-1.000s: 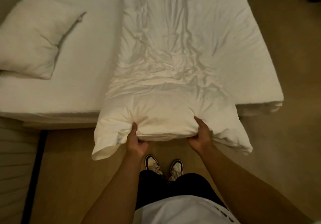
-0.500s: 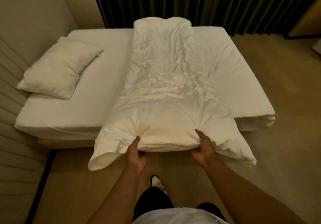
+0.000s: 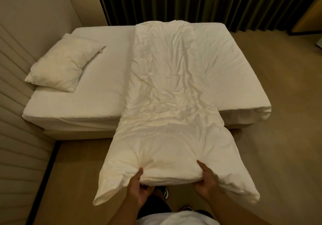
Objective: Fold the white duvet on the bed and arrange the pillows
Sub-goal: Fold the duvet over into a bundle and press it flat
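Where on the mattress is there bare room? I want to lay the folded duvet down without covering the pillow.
Two bare patches: the sheet between the pillow and the duvet strip, and the bed's right side, between the strip and the mattress edge. The middle is taken by the duvet, whose near end both hands, left hand and right hand, grip off the bed.

We count one white duvet (image 3: 167, 102), its near end pinched under our fingers; two hands, left hand (image 3: 139, 188) and right hand (image 3: 206, 181); one pillow (image 3: 63, 64), far beyond the left fingers; one bed (image 3: 83, 107); one curtain (image 3: 200, 3).
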